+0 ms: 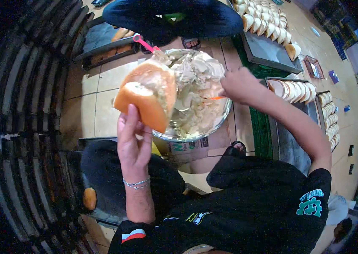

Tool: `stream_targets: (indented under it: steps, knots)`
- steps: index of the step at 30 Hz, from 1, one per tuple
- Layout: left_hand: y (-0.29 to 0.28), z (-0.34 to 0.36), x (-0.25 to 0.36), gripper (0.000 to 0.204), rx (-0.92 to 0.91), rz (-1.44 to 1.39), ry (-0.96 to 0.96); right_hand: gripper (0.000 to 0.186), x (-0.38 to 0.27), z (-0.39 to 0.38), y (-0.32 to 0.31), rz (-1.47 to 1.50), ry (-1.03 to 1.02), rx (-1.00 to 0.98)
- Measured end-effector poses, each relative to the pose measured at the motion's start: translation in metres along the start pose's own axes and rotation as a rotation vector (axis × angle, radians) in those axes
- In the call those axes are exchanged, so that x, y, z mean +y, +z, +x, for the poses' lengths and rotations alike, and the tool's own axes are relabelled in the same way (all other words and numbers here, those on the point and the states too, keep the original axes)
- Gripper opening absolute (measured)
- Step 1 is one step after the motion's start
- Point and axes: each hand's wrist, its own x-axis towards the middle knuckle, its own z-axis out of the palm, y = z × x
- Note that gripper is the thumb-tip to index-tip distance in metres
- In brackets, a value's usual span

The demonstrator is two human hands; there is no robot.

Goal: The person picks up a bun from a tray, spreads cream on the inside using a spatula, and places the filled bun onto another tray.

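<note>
My left hand [133, 144] grips an opened bread bun [153, 114] with pale cream inside, raised over the left side of a large round metal bowl [221, 125] of cream [194, 76]. My right hand [240, 84] is closed on an orange utensil [213, 98] whose far end is in the cream at the bowl's right. A pink-handled tool [144, 43] rests at the bowl's back left.
Another person's dark-clothed legs [170, 17] are opposite. Trays of cut buns [268, 25] [293, 89] [329, 118] line the right. Trays with buns [122, 33] lie back left. Dark racks [26, 127] stand at left. A loose bun [89, 199] lies lower left.
</note>
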Motion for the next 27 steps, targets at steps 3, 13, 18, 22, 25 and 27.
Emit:
stream_targets:
  steps: [3,13,18,22,25,27]
  knots:
    - [-0.001,0.002,0.000,0.036,-0.014,-0.063,-0.022,0.018,-0.007,0.001,0.052,-0.127,-0.077,-0.209]
    - [-0.041,-0.003,0.014,0.029,0.001,-0.205,-0.050,0.015,0.042,-0.005,0.032,-0.060,-0.063,-0.038]
    - [-0.016,-0.001,0.014,0.024,0.195,0.011,0.011,0.024,0.042,0.003,0.074,0.072,-0.109,0.160]
    - [-0.022,0.002,0.017,0.024,0.249,-0.044,-0.084,0.017,0.012,0.018,0.103,0.372,-0.068,-0.003]
    - [-0.026,0.000,0.019,0.026,0.241,0.010,-0.080,0.017,-0.007,0.018,0.112,0.638,-0.043,-0.072]
    - [-0.034,0.001,0.019,0.042,0.240,-0.015,-0.085,0.020,-0.013,0.017,0.123,0.765,-0.025,-0.090]
